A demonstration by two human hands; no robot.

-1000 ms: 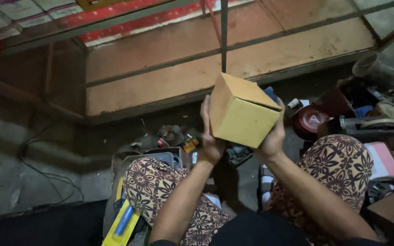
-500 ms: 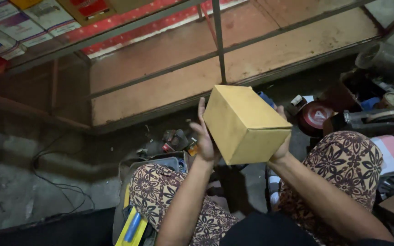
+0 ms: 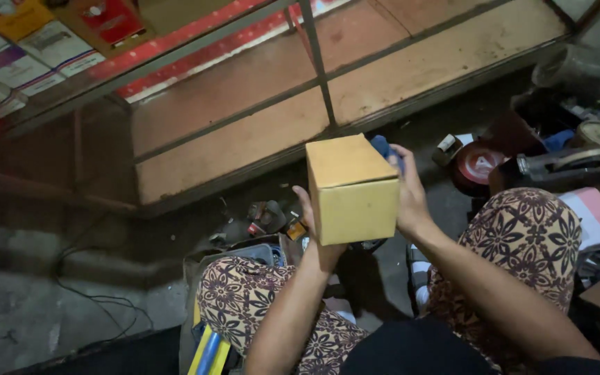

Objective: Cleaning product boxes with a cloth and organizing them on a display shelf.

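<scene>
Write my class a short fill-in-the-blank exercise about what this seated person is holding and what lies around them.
1. Both hands, left hand and right hand, hold a plain closed ____ box.
2. The person's trousers bear a brown ____ pattern.
3. A thin black cable lies on the grey ____ floor.

Missing words: cardboard; floral; concrete

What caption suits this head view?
Seated person's left hand and right hand hold a closed cardboard box above patterned knees.

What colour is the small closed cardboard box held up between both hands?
The small closed cardboard box is plain yellowish tan, unprinted on the faces shown; the head view shows it best.
</scene>
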